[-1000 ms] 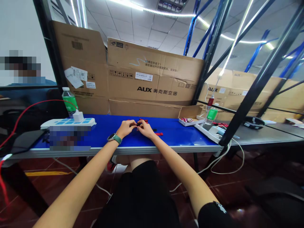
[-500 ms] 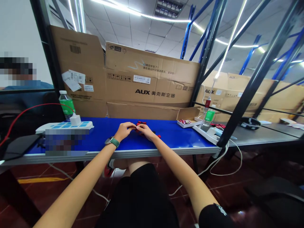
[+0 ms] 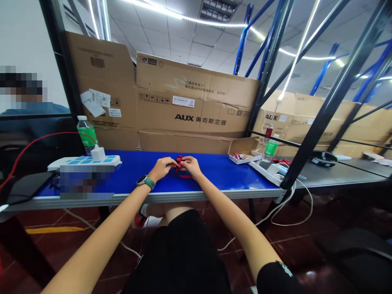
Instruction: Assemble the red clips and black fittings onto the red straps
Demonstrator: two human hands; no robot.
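Over the middle of the blue tabletop (image 3: 131, 173), a small red-and-black strap-like piece (image 3: 179, 159) is between my two hands; its exact kind is too small to make out. My left hand (image 3: 161, 168), with a green-banded watch (image 3: 145, 181) on the wrist, pinches it from the left. From the right, my right hand (image 3: 192, 165) pinches the same piece between thumb and fingers. A red strip (image 3: 184, 176) of it hangs below the fingertips. Fingers cover part of the piece.
A power strip (image 3: 53, 164) with a white plug and a green-labelled bottle (image 3: 87, 134) stand at left. An open box (image 3: 245, 157) of small items sits at right, near another power strip (image 3: 263, 171). Cardboard (image 3: 196, 106) lines the back. A person (image 3: 33, 110) is at far left.
The red-and-black piece has turned or shifted between my fingers, and more of its red strip shows below. My right hand has moved slightly right and up.
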